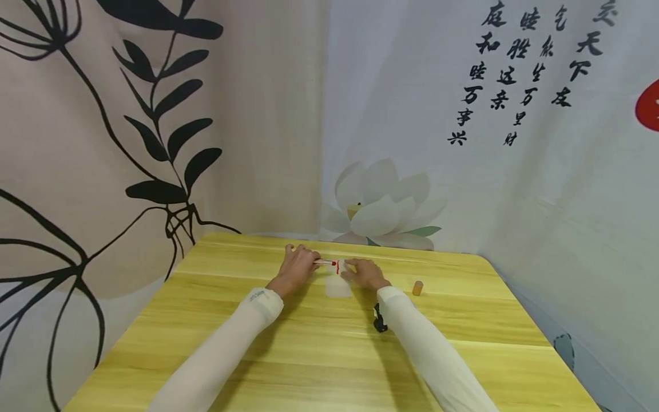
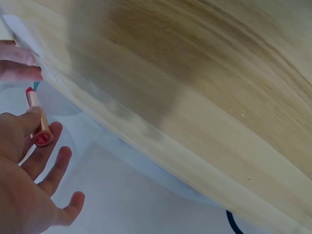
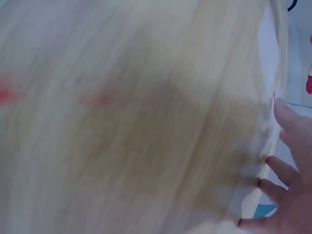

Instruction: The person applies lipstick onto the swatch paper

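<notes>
My left hand pinches a lipstick between thumb and forefinger, its red tip pointing right; the other fingers are spread in the left wrist view. Beneath the tip lies a small pale sheet, probably paper, with a red streak on its upper part. From the right, the fingertips of my right hand rest at the sheet's edge, fingers spread and holding nothing. Only the end of the lipstick enters the right wrist view, at its right edge. Fingers partly cover the sheet.
An orange-gold cylinder, perhaps the lipstick's cap, stands on the wooden table to the right of my right hand. Behind the far edge hangs a printed cloth with plants and writing. A dark device sits at my right wrist.
</notes>
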Demonstrator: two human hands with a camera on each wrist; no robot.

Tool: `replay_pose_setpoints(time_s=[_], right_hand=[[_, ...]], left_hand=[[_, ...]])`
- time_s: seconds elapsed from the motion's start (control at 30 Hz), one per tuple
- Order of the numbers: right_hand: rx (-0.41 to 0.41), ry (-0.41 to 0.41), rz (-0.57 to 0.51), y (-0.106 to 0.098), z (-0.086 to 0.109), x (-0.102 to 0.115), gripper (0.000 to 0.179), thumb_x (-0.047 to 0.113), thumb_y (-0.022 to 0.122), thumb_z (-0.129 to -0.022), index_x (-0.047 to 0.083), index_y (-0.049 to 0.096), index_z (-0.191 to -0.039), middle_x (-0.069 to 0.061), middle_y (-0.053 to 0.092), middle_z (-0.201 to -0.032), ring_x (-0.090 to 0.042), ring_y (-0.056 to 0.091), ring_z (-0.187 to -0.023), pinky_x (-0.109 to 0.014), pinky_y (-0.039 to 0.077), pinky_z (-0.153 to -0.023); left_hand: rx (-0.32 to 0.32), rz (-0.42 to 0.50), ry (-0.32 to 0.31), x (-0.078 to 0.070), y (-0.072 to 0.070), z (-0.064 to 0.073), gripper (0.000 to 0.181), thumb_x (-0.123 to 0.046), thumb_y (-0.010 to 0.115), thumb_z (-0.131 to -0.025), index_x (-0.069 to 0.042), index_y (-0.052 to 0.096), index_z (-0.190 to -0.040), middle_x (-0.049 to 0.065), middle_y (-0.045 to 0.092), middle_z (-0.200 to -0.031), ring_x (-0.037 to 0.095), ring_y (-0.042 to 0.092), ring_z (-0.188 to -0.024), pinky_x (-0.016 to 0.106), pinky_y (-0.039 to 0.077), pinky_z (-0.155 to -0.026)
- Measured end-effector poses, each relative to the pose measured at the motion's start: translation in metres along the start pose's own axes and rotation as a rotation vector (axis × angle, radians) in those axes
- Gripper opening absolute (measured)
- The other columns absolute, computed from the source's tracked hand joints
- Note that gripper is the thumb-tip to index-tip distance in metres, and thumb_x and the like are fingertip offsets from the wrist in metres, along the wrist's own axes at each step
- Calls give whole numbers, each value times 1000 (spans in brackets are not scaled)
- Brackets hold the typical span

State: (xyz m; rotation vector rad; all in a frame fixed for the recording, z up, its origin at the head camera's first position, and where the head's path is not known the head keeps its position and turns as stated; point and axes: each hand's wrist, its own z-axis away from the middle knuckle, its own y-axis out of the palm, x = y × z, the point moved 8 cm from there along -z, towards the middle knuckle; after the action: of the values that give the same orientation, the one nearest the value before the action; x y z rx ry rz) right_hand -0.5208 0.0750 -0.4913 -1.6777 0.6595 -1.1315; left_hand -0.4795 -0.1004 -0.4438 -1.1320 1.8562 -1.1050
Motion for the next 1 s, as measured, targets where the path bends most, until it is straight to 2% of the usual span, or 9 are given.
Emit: replay_pose_setpoints(time_s=[0.07,0.17,0.3,0.67,1.0], right_hand=[[2,-10,-26,-1,2,0,51,33,67,-104,8,59,-148,-18,61,-144,-36,69,-106,-54,53,-97],[-9,-30,-72,-5,5,-1,50,30,66,-104,6,58,-147,-20,60,-145,-39,62,-124,-56,48,-105],[-23,-61,-137,-9,11,-4,47,25,66,-104,2,60,-145,-24,55,-149,-44,53,-135,-58,41,-111],[21,-90,-201,1,34,-8,48,30,66,-104,6,60,-146,-25,47,-155,-45,45,-142,-59,35,-116],[9,-170,-163,-3,53,1,48,26,69,-102,3,61,-144,-30,49,-151,-48,51,-135,-62,38,-112]], left_hand=[[-9,0,8,-1,-2,1,8,-26,75,-97,-18,79,-96,2,77,-92,27,64,-96,63,33,-109],[-26,0,17,-1,-5,2,9,-26,75,-97,-18,79,-96,2,77,-91,28,64,-96,64,33,-108],[-50,3,27,-2,-10,5,11,-28,75,-97,-19,80,-96,1,77,-90,27,65,-95,63,35,-107],[-43,5,55,-4,-17,16,8,-24,73,-99,-20,79,-103,0,78,-94,29,65,-99,65,35,-105],[-51,50,78,-13,-22,27,10,-24,76,-96,-17,80,-102,-1,79,-95,24,63,-93,66,33,-106]])
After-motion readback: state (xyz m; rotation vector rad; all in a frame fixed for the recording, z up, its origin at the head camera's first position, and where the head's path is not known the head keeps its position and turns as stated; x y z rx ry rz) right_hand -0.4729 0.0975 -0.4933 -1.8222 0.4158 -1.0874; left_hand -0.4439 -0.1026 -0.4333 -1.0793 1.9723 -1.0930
